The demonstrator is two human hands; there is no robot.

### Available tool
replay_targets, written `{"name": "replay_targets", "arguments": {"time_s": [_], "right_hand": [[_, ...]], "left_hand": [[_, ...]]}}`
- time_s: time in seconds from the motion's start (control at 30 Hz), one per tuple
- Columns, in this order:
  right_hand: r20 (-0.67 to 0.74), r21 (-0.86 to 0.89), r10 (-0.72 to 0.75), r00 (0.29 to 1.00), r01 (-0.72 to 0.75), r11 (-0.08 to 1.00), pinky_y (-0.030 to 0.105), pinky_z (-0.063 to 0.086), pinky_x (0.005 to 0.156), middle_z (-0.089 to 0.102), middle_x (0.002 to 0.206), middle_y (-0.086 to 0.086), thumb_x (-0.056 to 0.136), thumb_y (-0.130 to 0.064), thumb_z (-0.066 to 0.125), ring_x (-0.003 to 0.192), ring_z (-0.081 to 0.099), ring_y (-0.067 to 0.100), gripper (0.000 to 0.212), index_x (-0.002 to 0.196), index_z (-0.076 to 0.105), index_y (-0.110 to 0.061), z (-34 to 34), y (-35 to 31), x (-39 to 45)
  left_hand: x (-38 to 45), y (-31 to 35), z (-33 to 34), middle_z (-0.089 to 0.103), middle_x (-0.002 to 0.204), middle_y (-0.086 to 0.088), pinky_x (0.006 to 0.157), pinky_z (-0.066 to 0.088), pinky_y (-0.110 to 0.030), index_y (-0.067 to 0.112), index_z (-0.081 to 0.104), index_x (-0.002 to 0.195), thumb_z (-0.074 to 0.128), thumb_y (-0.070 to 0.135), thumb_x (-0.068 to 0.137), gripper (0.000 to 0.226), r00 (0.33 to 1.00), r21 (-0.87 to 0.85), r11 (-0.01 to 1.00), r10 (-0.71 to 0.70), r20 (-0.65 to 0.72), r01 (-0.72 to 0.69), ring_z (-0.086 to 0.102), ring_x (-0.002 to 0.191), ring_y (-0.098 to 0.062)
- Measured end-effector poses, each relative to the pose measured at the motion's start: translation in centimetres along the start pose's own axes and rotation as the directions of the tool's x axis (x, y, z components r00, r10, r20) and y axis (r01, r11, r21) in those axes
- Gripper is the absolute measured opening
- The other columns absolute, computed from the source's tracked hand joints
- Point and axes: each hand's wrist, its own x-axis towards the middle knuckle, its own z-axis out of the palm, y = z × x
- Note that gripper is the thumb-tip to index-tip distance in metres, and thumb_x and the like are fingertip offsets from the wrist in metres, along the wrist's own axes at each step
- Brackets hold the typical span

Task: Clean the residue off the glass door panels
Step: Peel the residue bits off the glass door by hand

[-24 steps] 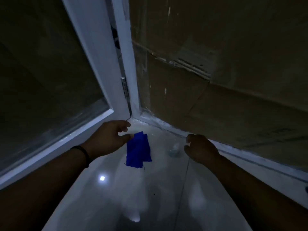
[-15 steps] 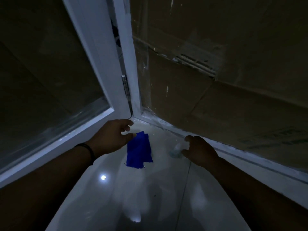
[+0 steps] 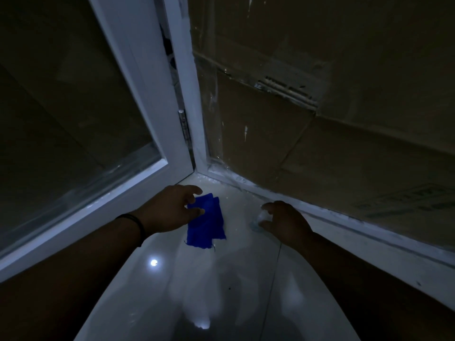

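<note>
Head view: left hand [image 3: 170,209] fingers spread over blue cloth [image 3: 206,221] on floor [image 3: 221,286]; right hand [image 3: 286,221] fingers curled around pale object [image 3: 262,215], grip uncertain.

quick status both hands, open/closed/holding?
Left hand: open, fingers on the blue cloth, not yet gripped.
Right hand: fingers curled around a small pale object; firm grip cannot be told.

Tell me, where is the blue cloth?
The blue cloth lies on the glossy floor near the door-frame corner, under the left hand fingertips.
</note>
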Motion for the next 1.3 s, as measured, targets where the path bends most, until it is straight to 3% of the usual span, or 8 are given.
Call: {"name": "replay_targets", "arguments": {"time_s": [0.5,0.6,0.73,0.83,0.97,1.1,1.2,1.3], "right_hand": [[-0.031,-0.016,0.008,0.999,-0.008,1.0,0.027,0.042,0.091,0.058,0.116,0.003,0.089,-0.024,0.06,0.109,0.054,0.017,0.021,0.106,0.066,-0.014,-0.3,-1.1,0.2],[-0.105,0.099,0.014,0.994,-0.004,0.995,0.026,0.042,0.079,0.058,0.108,0.001,0.087,-0.025,0.062,0.101,0.055,0.017,0.024,0.106,0.063,-0.011,-0.3,-1.9,0.4],[-0.168,0.362,0.113,0.979,-0.045,0.931,0.011,0.039,0.051,0.055,0.078,-0.008,0.084,-0.026,0.066,0.07,0.054,0.006,0.014,0.086,0.054,-0.019,-0.7,-3.6,0.8],[-0.193,0.526,0.163,0.968,-0.038,0.849,0.008,0.037,0.046,0.051,0.073,-0.006,0.086,-0.024,0.061,0.064,0.049,0.003,0.016,0.079,0.048,-0.019,-1.2,-5.4,1.1],[-0.232,0.648,0.161,0.959,0.029,0.761,0.015,0.044,0.054,0.058,0.079,0.005,0.089,-0.036,0.059,0.072,0.057,0.016,0.025,0.087,0.053,-0.011,-2.6,-8.7,1.0],[-0.103,0.76,0.128,0.986,-0.005,0.65,0.045,0.053,0.081,0.062,0.105,0.017,0.094,-0.04,0.05,0.093,0.062,0.029,0.024,0.1,0.056,-0.018,-3.6,-11.9,1.0],[0.023,0.826,0.154,0.988,-0.106,0.554,0.046,0.053,0.089,0.058,0.118,0.007,0.096,-0.041,0.044,0.104,0.059,0.024,0.028,0.116,0.053,-0.023,-3.7,-13.9,1.5],[0.159,0.9,0.133,0.978,-0.199,0.388,0.047,0.047,0.096,0.056,0.125,0.017,0.099,-0.034,0.041,0.111,0.058,0.034,0.036,0.127,0.049,-0.013,-3.8,-15.4,1.8]], "left_hand": [[-0.8,-0.6,-0.9,0.059,0.12,0.002,0.083,0.042,-0.017,0.022,0.047,0.136,0.064,0.037,0.089,0.052,0.998,-0.029,1.0,-0.011,-0.059,0.009,0.053,0.1,-0.005],[-1.0,-0.6,-1.2,0.058,0.119,0.004,0.082,0.041,-0.016,0.023,0.047,0.136,0.064,0.038,0.088,0.052,0.996,-0.026,1.0,-0.015,-0.085,0.013,0.051,0.1,-0.004],[-1.6,-0.9,-1.7,0.058,0.118,0.005,0.08,0.039,-0.014,0.022,0.048,0.136,0.064,0.038,0.088,0.053,0.991,-0.036,0.999,-0.016,-0.129,0.012,0.05,0.1,-0.003],[-2.2,-1.3,-2.3,0.06,0.121,0.002,0.084,0.042,-0.018,0.02,0.051,0.133,0.065,0.038,0.087,0.051,0.985,-0.063,0.998,-0.025,-0.173,0.014,0.053,0.101,-0.006],[-3.1,-1.8,-3.3,0.061,0.12,0.001,0.084,0.042,-0.019,0.019,0.055,0.13,0.066,0.038,0.087,0.048,0.964,-0.089,0.996,-0.039,-0.264,0.016,0.054,0.1,-0.008],[-3.9,-2.0,-4.1,0.06,0.124,-0.002,0.087,0.041,-0.02,0.016,0.053,0.132,0.068,0.034,0.086,0.051,0.938,-0.142,0.99,-0.073,-0.34,0.025,0.054,0.104,-0.009],[-4.6,-2.2,-4.5,0.059,0.125,-0.002,0.085,0.037,-0.018,0.016,0.053,0.133,0.068,0.033,0.087,0.051,0.909,-0.156,0.988,-0.081,-0.408,0.018,0.049,0.101,-0.006],[-5.3,-2.3,-4.9,0.058,0.124,-0.004,0.082,0.033,-0.014,0.015,0.055,0.131,0.068,0.029,0.087,0.048,0.879,-0.17,0.986,-0.08,-0.471,-0.001,0.048,0.1,-0.006]]}}
